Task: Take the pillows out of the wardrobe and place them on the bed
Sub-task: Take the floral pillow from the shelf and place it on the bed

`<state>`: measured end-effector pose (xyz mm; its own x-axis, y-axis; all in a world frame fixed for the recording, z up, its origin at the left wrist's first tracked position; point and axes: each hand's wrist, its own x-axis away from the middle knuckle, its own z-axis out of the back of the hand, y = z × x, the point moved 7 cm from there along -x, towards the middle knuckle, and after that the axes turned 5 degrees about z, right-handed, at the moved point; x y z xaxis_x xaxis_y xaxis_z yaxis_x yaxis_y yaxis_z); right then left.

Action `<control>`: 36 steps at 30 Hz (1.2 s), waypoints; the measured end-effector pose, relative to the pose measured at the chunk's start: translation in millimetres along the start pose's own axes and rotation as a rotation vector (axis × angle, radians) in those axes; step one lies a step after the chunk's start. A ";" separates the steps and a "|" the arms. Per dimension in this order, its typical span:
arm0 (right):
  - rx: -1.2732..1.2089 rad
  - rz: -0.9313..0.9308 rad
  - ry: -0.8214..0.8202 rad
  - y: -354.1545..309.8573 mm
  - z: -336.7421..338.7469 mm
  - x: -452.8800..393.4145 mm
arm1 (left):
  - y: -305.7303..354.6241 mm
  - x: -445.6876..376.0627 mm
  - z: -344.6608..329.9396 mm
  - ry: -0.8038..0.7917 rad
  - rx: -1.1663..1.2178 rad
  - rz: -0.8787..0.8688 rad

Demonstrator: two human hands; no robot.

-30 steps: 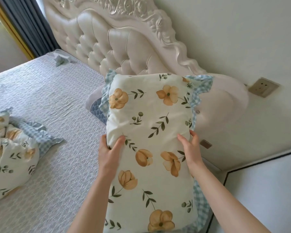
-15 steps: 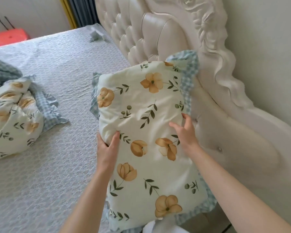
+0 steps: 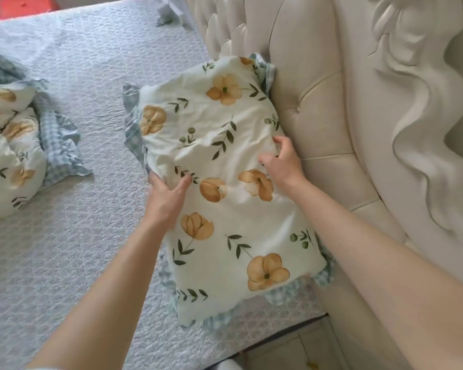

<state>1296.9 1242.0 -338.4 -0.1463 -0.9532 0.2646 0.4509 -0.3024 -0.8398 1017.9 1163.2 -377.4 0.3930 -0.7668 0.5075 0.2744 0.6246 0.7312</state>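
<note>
A cream pillow [image 3: 225, 145] printed with orange flowers and edged in blue check lies on the grey quilted bed [image 3: 78, 249], its right side against the headboard. My left hand [image 3: 166, 198] grips its left edge, with the thumb on top and the fingers tucked under. At the pillow's right edge, by the headboard, my right hand [image 3: 281, 161] holds on with curled fingers. A second pillow [image 3: 8, 150] of the same print lies crumpled at the left of the bed.
The padded cream headboard [image 3: 332, 102] with a carved frame runs along the right. A small crumpled cloth [image 3: 169, 12] lies at the far end of the bed. A red object [image 3: 24, 6] stands beyond the bed. Pale floor shows at the bottom right.
The pillow was held upright in front of the headboard and has come down flat onto the bed. Both hands stayed at its sides and went down with it.
</note>
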 end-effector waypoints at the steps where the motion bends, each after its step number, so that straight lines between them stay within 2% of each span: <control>1: 0.092 -0.015 -0.022 13.2 -5.5 -6.4 | -8.9 -6.2 -11.1 -0.028 -0.104 0.028; 3: 0.263 -0.068 -0.111 46.3 -19.1 -10.2 | -38.4 -9.3 -36.9 -0.148 -0.296 0.130; 5: 0.307 -0.118 -0.215 78.3 -32.1 -2.5 | -72.7 -0.8 -61.2 -0.292 -0.317 0.226; 7: 0.237 -0.126 -0.235 98.2 -36.7 6.3 | -94.3 8.5 -71.0 -0.310 -0.249 0.221; 9: 0.198 -0.172 -0.196 114.8 -31.3 13.8 | -109.5 16.4 -68.5 -0.261 -0.164 0.215; 12: 0.157 -0.366 -0.161 143.4 -18.8 27.5 | -141.9 30.0 -66.1 -0.261 0.059 0.451; 14: 0.174 -0.364 -0.165 152.3 -15.3 33.7 | -158.0 42.1 -70.9 -0.317 0.171 0.602; 15: 0.181 -0.339 -0.164 153.3 -14.7 35.5 | -160.2 45.6 -75.0 -0.331 0.223 0.620; 20: 0.206 -0.194 -0.131 144.2 -15.4 36.6 | -143.3 44.0 -89.2 -0.194 0.388 0.478; 23: 0.248 -0.076 -0.066 132.1 -8.4 35.1 | -127.9 38.4 -93.2 -0.149 0.398 0.388; 25: 0.292 -0.028 -0.090 127.8 -7.8 39.7 | -124.1 35.3 -97.0 -0.132 0.378 0.359; 27: 0.407 0.031 -0.100 122.1 -6.4 50.1 | -126.8 35.3 -102.9 -0.135 0.344 0.366; 31: 0.777 0.291 -0.037 105.7 -10.3 72.9 | -135.9 34.4 -106.6 -0.176 0.291 0.403; 36: 0.781 0.198 -0.058 103.8 -17.8 74.5 | -132.6 36.4 -85.7 -0.242 0.207 0.321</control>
<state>1317.1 1139.6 -414.3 0.0370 -0.9816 0.1875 0.9520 -0.0223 -0.3052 1071.0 1065.1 -495.0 0.2060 -0.5668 0.7977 -0.0190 0.8127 0.5823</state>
